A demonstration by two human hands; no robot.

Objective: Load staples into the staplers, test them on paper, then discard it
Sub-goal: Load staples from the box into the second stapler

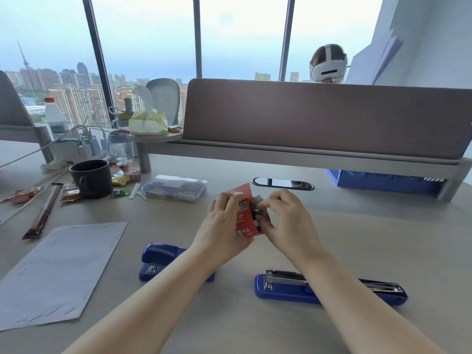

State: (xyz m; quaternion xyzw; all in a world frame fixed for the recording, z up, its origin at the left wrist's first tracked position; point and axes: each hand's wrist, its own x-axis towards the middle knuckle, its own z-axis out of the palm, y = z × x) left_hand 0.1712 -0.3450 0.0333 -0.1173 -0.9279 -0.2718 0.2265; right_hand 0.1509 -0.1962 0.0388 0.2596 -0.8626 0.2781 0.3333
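Reading from left to right, the sheet of paper (60, 274) lay flat on the desk (383, 238) with rows of staple marks along its edges, so some testing appeared to be done, while discarding was not. The closed stapler (158, 260) sat just right of it, and above it the left hand (224, 223) gripped a red staple box (244, 215) while the right hand (286, 218) pinched at the staples (256, 209) in its open side. Furthest right, the open stapler (329, 290) lay with its metal channel exposed, apparently awaiting a refill.
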